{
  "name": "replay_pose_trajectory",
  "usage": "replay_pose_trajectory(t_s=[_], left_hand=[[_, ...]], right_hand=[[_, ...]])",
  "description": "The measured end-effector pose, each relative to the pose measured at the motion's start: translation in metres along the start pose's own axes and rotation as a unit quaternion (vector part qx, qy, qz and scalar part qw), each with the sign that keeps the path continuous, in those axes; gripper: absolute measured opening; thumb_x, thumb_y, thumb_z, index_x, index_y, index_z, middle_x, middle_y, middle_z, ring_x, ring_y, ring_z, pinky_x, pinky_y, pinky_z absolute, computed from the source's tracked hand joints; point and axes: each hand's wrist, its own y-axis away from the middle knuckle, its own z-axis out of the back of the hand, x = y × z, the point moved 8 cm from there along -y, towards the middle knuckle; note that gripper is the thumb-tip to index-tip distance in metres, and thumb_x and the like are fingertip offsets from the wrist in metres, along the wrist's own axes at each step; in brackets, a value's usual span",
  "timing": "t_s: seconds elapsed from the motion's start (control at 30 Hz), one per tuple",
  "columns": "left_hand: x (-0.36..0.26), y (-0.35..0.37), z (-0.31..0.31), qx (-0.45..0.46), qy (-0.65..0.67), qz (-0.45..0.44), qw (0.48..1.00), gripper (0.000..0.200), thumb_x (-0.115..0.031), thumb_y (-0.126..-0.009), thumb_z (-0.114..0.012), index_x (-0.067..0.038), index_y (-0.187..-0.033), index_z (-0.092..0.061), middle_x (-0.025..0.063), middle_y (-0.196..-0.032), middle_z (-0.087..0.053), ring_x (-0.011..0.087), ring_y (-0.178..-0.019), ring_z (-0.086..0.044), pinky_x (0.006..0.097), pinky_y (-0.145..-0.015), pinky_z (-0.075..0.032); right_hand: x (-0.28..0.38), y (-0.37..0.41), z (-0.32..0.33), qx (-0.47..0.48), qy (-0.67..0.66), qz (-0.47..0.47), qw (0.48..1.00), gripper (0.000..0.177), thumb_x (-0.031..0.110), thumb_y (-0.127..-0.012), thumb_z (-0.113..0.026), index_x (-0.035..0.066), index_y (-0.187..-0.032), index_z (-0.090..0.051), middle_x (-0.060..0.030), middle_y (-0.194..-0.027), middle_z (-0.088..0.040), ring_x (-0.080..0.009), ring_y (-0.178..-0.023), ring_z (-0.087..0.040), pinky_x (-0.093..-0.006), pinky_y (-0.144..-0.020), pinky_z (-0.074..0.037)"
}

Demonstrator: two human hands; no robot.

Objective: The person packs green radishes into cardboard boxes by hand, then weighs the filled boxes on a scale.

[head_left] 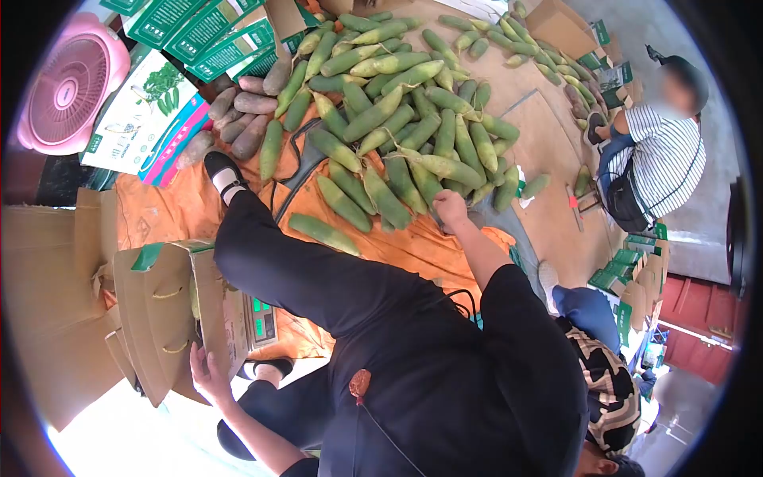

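The right hand [451,208], fingers curled, is at the near edge of the radish pile [421,119]; I can't tell whether it grips one. The left hand [211,380], loosely open with nothing in it, is beside the open box [222,306] at left.

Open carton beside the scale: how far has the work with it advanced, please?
Done: the carton is open, and the scale has a lit display.
In hand: the left hand is at the carton; the right hand reaches the edge of the green radishes, its grip unclear.
Left: many radishes lie loose and the flaps remain to be closed. How full it is, I cannot tell.
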Motion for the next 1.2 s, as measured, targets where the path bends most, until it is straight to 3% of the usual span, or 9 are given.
replay_pose_trajectory(t_s=[0.13,0.2,0.3,0.43,0.5,0.63,0.77,1.03,1.2], left_hand=[[0.01,0.002,0.002,-0.007,-0.043,-0.002,0.999,0.039,-0.01,-0.088,-0.06,-0.002,-0.125,-0.055,0.0154,-0.109,-0.064,0.0235,-0.102,-0.061,0.0354,-0.091,-0.047],[0.008,0.005,0.001,-0.001,-0.057,0.003,0.998,0.038,-0.009,-0.087,-0.059,-0.001,-0.125,-0.056,0.0162,-0.111,-0.063,0.0241,-0.104,-0.06,0.0353,-0.092,-0.046],[-0.007,0.008,0.0,0.006,-0.05,0.006,0.999,0.038,-0.008,-0.086,-0.058,0.0,-0.123,-0.056,0.0172,-0.113,-0.062,0.0262,-0.104,-0.06,0.0359,-0.093,-0.045],[-0.008,0.012,0.01,-0.031,-0.089,-0.034,0.995,0.036,-0.01,-0.082,-0.062,0.0,-0.116,-0.06,0.0168,-0.103,-0.065,0.03,-0.099,-0.062,0.037,-0.088,-0.047],[-0.014,0.013,0.014,-0.051,-0.123,-0.082,0.988,0.032,-0.013,-0.08,-0.064,-0.001,-0.11,-0.062,0.0155,-0.095,-0.066,0.0315,-0.092,-0.063,0.0379,-0.082,-0.049],[-0.007,0.015,0.021,-0.041,-0.125,-0.028,0.991,0.033,-0.011,-0.083,-0.063,-0.004,-0.115,-0.062,0.0142,-0.099,-0.066,0.0266,-0.096,-0.064,0.0354,-0.085,-0.049],[-0.01,0.015,0.027,-0.058,-0.145,-0.038,0.987,0.033,-0.014,-0.084,-0.063,-0.005,-0.115,-0.062,0.0122,-0.098,-0.067,0.0259,-0.096,-0.064,0.0349,-0.084,-0.049],[-0.011,0.018,0.035,-0.075,-0.135,-0.042,0.987,0.032,-0.018,-0.083,-0.065,-0.005,-0.113,-0.064,0.0131,-0.097,-0.067,0.0273,-0.093,-0.064,0.0362,-0.082,-0.049],[-0.008,0.022,0.034,-0.037,-0.122,0.012,0.992,0.03,-0.017,-0.082,-0.066,-0.004,-0.109,-0.065,0.0147,-0.097,-0.066,0.0282,-0.091,-0.065,0.0358,-0.08,-0.05]], right_hand=[[0.035,-0.023,0.024,-0.094,0.014,0.036,0.995,0.021,0.013,-0.074,-0.066,0.004,-0.093,-0.069,-0.0206,-0.098,-0.066,-0.0361,-0.095,-0.062,-0.0407,-0.082,-0.049],[0.063,-0.038,0.031,-0.131,0.096,0.121,0.979,0.028,0.014,-0.075,-0.068,0.004,-0.101,-0.067,-0.0195,-0.103,-0.065,-0.0348,-0.1,-0.06,-0.0408,-0.087,-0.048],[0.09,-0.063,0.018,-0.092,0.219,0.176,0.955,0.047,0.017,-0.075,-0.071,0.007,-0.119,-0.059,-0.0146,-0.116,-0.061,-0.0326,-0.109,-0.055,-0.0419,-0.096,-0.043],[0.119,-0.062,-0.003,0.01,0.253,0.207,0.945,0.061,0.025,-0.077,-0.07,0.01,-0.132,-0.047,-0.0133,-0.128,-0.054,-0.0333,-0.118,-0.049,-0.0458,-0.096,-0.043],[0.113,-0.062,-0.015,0.05,0.323,0.178,0.928,0.053,0.03,-0.08,-0.066,0.014,-0.128,-0.052,-0.0093,-0.129,-0.053,-0.0336,-0.115,-0.05,-0.0472,-0.093,-0.044],[0.103,-0.07,-0.032,0.091,0.434,0.192,0.875,0.04,0.037,-0.085,-0.059,0.017,-0.12,-0.06,-0.007,-0.124,-0.057,-0.0332,-0.111,-0.052,-0.0475,-0.09,-0.045],[0.088,-0.07,-0.029,0.057,0.393,0.218,0.892,0.03,0.039,-0.087,-0.054,0.017,-0.104,-0.066,-0.0059,-0.107,-0.064,-0.0315,-0.103,-0.056,-0.0466,-0.086,-0.047],[0.101,-0.066,0.027,0.054,0.231,0.269,0.934,0.025,0.025,-0.09,-0.053,0.001,-0.091,-0.061,-0.0237,-0.083,-0.058,-0.0384,-0.078,-0.059,-0.0437,-0.071,-0.044],[0.114,-0.091,0.074,0.005,0.141,0.297,0.944,0.027,0.025,-0.092,-0.055,-0.001,-0.095,-0.063,-0.0145,-0.08,-0.062,-0.0257,-0.076,-0.06,-0.0358,-0.07,-0.045]])
